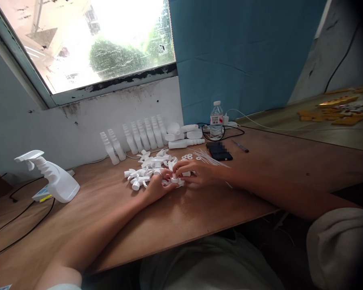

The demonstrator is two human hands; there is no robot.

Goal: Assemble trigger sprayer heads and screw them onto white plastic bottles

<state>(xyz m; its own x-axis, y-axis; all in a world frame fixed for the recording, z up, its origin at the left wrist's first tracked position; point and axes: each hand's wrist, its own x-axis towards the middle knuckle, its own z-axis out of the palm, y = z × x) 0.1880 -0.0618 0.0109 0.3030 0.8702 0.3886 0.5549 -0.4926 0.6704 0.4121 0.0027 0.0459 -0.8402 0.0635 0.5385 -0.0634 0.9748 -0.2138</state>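
Observation:
My left hand [157, 186] and my right hand [196, 171] meet on the wooden table [199, 209], fingers curled together round a small white plastic sprayer part [178, 180]. Just behind them lies a heap of white trigger sprayer heads [148, 165]. A few small white rings [187, 156] and thin white tubes [210, 158] lie to the right of the heap.
A row of white bottles [139, 139] stands against the wall, more lie beside it [184, 135]. An assembled white spray bottle [53, 177] stands at left by black cables. A water bottle [216, 121], a dark phone [219, 152] and a pen [240, 146] lie behind.

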